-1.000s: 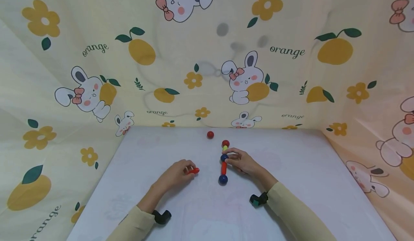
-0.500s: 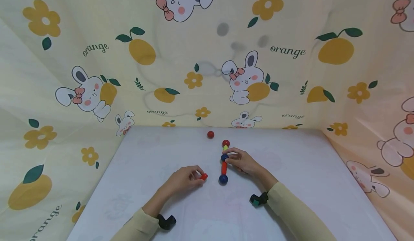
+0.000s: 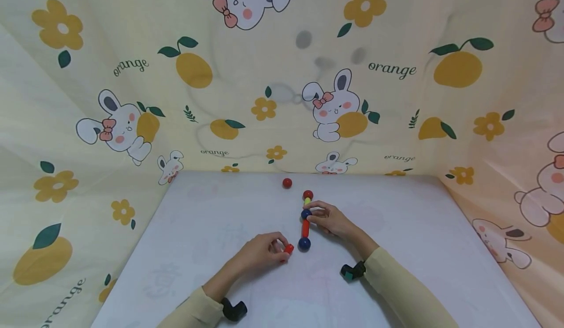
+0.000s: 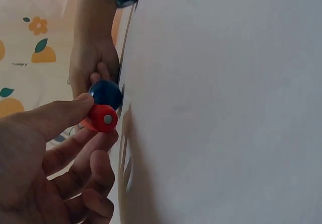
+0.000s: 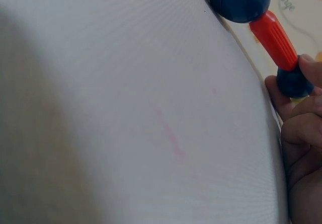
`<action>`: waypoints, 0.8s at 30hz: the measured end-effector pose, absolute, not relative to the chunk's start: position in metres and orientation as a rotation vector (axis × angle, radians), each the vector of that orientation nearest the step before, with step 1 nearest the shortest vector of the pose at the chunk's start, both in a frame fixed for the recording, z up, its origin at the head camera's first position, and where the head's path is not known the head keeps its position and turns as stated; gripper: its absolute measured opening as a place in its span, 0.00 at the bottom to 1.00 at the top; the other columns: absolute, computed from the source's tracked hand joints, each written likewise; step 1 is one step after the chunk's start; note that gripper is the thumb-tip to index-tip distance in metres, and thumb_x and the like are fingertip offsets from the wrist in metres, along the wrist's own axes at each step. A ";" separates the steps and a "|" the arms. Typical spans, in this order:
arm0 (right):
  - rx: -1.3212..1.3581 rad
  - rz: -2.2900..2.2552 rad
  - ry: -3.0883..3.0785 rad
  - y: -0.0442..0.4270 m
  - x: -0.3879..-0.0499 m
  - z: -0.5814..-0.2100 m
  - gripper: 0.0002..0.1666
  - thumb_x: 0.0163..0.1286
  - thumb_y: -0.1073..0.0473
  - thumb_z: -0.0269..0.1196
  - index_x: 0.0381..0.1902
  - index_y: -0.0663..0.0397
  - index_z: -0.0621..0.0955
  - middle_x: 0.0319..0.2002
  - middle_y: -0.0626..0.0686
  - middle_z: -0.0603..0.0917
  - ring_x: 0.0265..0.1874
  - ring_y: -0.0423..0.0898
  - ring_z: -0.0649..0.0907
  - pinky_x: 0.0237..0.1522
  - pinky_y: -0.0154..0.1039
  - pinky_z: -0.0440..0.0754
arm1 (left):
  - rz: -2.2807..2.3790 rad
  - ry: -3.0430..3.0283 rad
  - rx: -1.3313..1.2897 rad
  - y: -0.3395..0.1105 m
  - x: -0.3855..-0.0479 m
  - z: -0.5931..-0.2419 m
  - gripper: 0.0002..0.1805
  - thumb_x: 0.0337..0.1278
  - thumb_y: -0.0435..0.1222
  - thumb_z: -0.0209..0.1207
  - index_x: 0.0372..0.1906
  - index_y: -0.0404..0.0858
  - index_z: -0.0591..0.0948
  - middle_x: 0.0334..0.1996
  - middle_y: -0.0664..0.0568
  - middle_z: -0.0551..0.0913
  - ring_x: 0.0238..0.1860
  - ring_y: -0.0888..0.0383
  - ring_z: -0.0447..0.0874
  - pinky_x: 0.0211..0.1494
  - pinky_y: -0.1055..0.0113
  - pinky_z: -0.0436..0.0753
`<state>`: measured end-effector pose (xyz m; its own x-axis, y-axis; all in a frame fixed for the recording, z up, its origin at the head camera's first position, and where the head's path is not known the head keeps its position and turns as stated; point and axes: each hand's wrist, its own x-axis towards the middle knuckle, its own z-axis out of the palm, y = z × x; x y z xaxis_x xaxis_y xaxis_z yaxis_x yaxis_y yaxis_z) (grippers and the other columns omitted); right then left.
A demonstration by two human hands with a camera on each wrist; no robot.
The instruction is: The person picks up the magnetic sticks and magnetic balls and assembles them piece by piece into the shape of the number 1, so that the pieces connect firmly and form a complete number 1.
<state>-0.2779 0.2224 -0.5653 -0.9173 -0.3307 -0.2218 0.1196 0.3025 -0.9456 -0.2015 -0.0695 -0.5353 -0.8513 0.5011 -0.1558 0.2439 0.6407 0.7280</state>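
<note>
My left hand [image 3: 263, 250] pinches a red magnetic rod [image 3: 289, 248] between thumb and fingers; a silver disc shows on the rod's end [image 4: 103, 118] in the left wrist view. Just right of it in the head view lies a near blue ball [image 3: 304, 244], apart from the rod. That ball ends a straight chain: a red rod [image 3: 305, 229], a middle blue ball [image 3: 306, 214], a yellow rod [image 3: 307, 201] and a red ball [image 3: 308, 195]. With thumb and fingertips, my right hand [image 3: 332, 220] grips the middle blue ball [image 5: 294, 83]; its fingers partly cover the yellow rod.
A loose red ball [image 3: 287, 183] sits near the back edge of the white table [image 3: 387, 210]. Cloth [image 3: 246, 63] printed with rabbits and oranges hangs behind the table and along both sides. Each wrist carries a black camera [image 3: 234, 310].
My left hand has moved right and nearer the front with the red rod, which now stands close to the near blue ball. My right hand and the chain have stayed in place.
</note>
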 end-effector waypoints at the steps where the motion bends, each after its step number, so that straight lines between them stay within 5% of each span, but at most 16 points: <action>1: -0.188 -1.647 2.202 0.222 -0.278 -0.565 0.25 0.77 0.47 0.70 0.69 0.38 0.82 0.57 0.57 0.87 0.19 0.46 0.71 0.23 0.33 0.69 | 1.051 2.515 0.593 -0.068 -0.201 -0.535 0.14 0.64 0.47 0.75 0.50 0.50 0.86 0.29 0.64 0.85 0.30 0.63 0.80 0.38 0.65 0.77; 24: -0.228 -1.640 2.212 0.224 -0.278 -0.566 0.26 0.77 0.48 0.70 0.69 0.39 0.81 0.58 0.58 0.87 0.19 0.45 0.71 0.23 0.33 0.69 | 1.090 2.503 0.562 -0.041 -0.184 -0.542 0.11 0.64 0.45 0.75 0.45 0.51 0.85 0.29 0.67 0.86 0.30 0.64 0.80 0.38 0.66 0.76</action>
